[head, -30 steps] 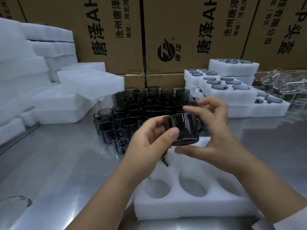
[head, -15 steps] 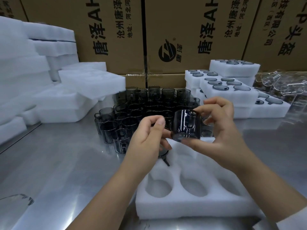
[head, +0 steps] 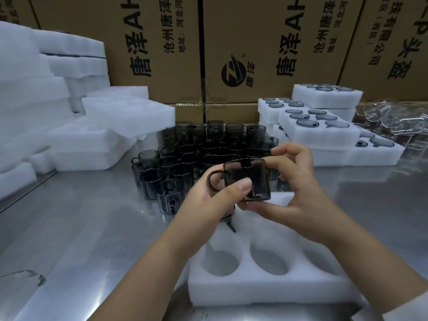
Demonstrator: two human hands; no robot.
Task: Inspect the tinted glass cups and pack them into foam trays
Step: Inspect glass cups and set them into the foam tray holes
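A dark tinted glass cup [head: 253, 176] is held in the air between both hands, its handle pointing left. My left hand [head: 208, 200] grips it from the left, thumb pressed on its near side. My right hand [head: 294, 184] holds it from the right and below, fingers curled over its rim. Below the hands lies a white foam tray [head: 261, 288] with round pockets, three of them in the near row showing bare foam. A cluster of several tinted cups [head: 185, 158] stands on the steel table behind the hands.
Filled foam trays [head: 324, 126] are stacked at the back right, with clear glass pieces [head: 393, 119] beyond them. Stacks of foam trays [head: 69, 126] fill the left side. Cardboard boxes [head: 254, 42] wall off the back. The steel table [head: 81, 228] stretches to the left.
The cup has been turned in my hands: its handle now points left and my left thumb presses its side again. Both hands stay above the foam tray.
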